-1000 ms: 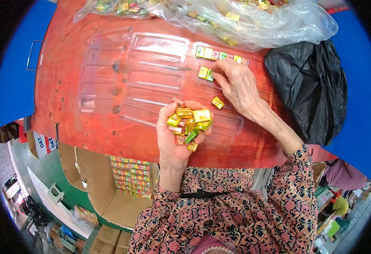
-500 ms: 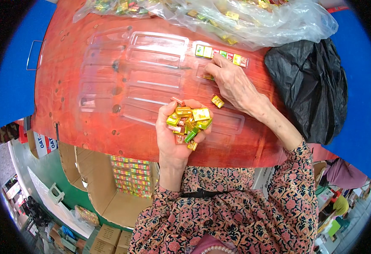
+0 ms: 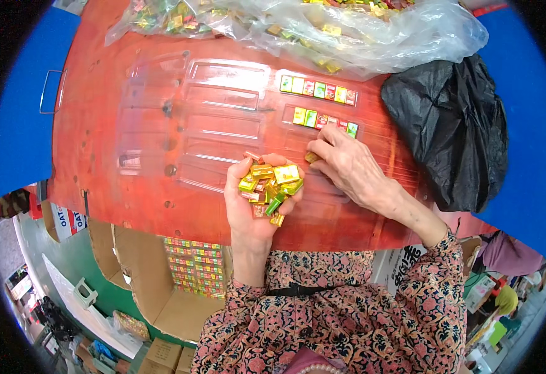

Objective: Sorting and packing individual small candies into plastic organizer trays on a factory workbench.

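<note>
My left hand (image 3: 255, 202) is cupped palm up over the near edge of the red table (image 3: 98, 149), holding a heap of small wrapped cubes (image 3: 269, 184) in yellow, green and red. My right hand (image 3: 348, 165) rests on a clear plastic tray (image 3: 223, 118), its fingertips pinching one yellow cube (image 3: 311, 158) beside the heap. Two slots of the tray hold cubes: a full top row (image 3: 318, 90) and a shorter second row (image 3: 325, 119) just above my right fingers.
A clear plastic bag (image 3: 323, 25) of loose cubes lies across the table's far edge. A black plastic bag (image 3: 454, 131) sits at the right. Below the table stands an open cardboard box (image 3: 161, 293) beside stacked colourful packs (image 3: 197, 268).
My right hand has drawn back from the second row toward my left hand and now pinches the loose yellow cube. The second row shows more cubes. The left hand has stayed put.
</note>
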The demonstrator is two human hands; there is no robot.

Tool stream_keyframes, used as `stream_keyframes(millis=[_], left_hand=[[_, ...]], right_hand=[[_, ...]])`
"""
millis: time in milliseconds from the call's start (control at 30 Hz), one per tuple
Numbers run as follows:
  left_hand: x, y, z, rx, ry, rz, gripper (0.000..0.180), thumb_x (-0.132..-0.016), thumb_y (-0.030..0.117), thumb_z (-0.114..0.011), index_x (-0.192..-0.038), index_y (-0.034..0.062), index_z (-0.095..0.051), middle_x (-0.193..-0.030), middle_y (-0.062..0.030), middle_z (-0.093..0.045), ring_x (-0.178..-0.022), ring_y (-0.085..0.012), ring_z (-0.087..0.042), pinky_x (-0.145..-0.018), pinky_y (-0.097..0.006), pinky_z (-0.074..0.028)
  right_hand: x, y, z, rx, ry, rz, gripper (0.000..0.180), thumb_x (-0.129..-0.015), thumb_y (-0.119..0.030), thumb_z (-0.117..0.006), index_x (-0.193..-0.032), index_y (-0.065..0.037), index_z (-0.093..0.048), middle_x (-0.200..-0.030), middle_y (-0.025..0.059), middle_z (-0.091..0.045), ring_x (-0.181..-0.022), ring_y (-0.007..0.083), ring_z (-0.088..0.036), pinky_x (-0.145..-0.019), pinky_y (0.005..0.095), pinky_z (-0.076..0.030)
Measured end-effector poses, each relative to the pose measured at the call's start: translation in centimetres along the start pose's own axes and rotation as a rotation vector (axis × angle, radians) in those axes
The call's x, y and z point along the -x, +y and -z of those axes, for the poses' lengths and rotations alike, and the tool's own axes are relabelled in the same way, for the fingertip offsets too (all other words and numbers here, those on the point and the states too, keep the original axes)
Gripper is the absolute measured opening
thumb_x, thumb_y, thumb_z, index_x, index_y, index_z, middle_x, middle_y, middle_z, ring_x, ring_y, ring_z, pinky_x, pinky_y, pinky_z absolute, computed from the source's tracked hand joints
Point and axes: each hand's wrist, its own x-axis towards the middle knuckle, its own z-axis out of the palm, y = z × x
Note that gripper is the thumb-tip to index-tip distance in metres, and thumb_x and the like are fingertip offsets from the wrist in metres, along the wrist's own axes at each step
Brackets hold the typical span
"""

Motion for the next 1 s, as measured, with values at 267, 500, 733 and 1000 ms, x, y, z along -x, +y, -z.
stream_keyframes(millis=[267, 500, 733, 1000], left_hand=[[0.2, -0.1, 0.4, 0.026, 0.021, 0.014, 0.041, -0.086, 0.038, -0.041, -0.096, 0.0026, -0.059, -0.091, -0.0236, -0.057, -0.064, -0.0305, -0.057, -0.037, -0.026, -0.040], [0.3, -0.1, 0.3, 0.026, 0.053, 0.031, 0.043, -0.086, 0.038, -0.041, -0.098, 0.0015, -0.059, -0.089, -0.0237, -0.058, -0.064, -0.0311, -0.058, -0.037, -0.027, -0.043], [0.0, -0.7, 0.2, 0.011, 0.059, 0.016, 0.047, -0.086, 0.037, -0.040, -0.106, -0.0024, -0.056, -0.086, -0.0193, -0.062, -0.062, -0.0307, -0.060, -0.038, -0.029, -0.047], [0.1, -0.6, 0.5, -0.009, -0.005, -0.007, 0.050, -0.087, 0.037, -0.036, -0.110, -0.0031, -0.054, -0.088, -0.0180, -0.064, -0.066, -0.0298, -0.063, -0.044, -0.029, -0.049]], right_hand=[[-0.3, -1.2, 1.9, -0.513, -0.005, -0.375, 0.011, -0.080, -0.006, -0.058, -0.089, 0.000, -0.055, -0.075, 0.0029, -0.057, -0.071, 0.0082, -0.052, -0.061, 0.0234, -0.041], [-0.6, -1.8, 3.1, -1.461, -0.069, -0.541, 0.021, -0.088, -0.019, -0.054, -0.098, -0.001, -0.057, -0.083, 0.0013, -0.058, -0.074, 0.0073, -0.054, -0.063, 0.0217, -0.045], [-0.7, -2.8, 1.3, -1.109, -0.071, -0.400, 0.018, -0.086, -0.012, -0.059, -0.097, 0.001, -0.055, -0.081, 0.0024, -0.057, -0.070, 0.0082, -0.057, -0.059, 0.0194, -0.045], [-1.1, -4.0, 2.2, -1.056, -0.006, -0.346, 0.008, -0.084, -0.004, -0.059, -0.089, 0.002, -0.058, -0.082, 0.0028, -0.059, -0.075, 0.0089, -0.058, -0.062, 0.0204, -0.046]])
